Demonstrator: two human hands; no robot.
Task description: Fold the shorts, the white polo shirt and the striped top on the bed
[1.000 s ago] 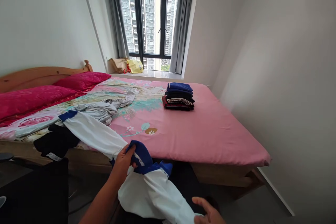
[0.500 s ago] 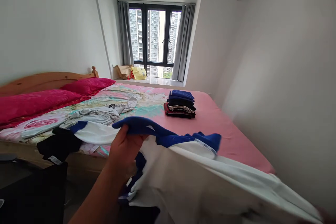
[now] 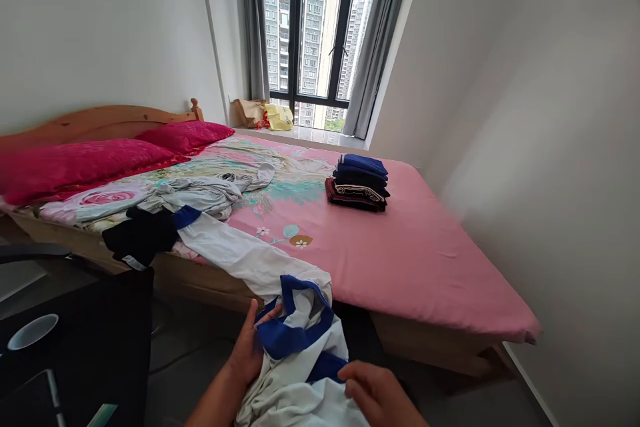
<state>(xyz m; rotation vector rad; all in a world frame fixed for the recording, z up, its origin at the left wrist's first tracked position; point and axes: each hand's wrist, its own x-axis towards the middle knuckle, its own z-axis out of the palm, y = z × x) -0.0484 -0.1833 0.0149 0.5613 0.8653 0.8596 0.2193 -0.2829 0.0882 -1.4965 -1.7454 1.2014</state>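
A white shirt with a blue collar [image 3: 295, 340] hangs bunched up in front of me, below the bed's near edge. My left hand [image 3: 250, 347] holds it at the left of the collar, with the thumb up and the fingers partly hidden by cloth. On the right, my right hand [image 3: 377, 390] has curled fingers at a blue part of the shirt, gripping the fabric there. One long white sleeve [image 3: 235, 247] with a blue cuff stretches away over the bed's edge, its cuff lying beside a black garment [image 3: 143, 237].
A folded clothes stack [image 3: 359, 183] sits on the pink bed sheet [image 3: 425, 260]. Crumpled grey clothing [image 3: 200, 193] lies to the left, before red pillows [image 3: 100, 160]. At lower left stands a black table [image 3: 110, 327] with a white round object [image 3: 34, 331]. Bags [image 3: 277, 117] rest on the windowsill.
The shirt, earlier spread out toward the right, is now gathered low in front of me. My left hand has moved down, and my right hand has come in from the lower right. The view tilts lower.
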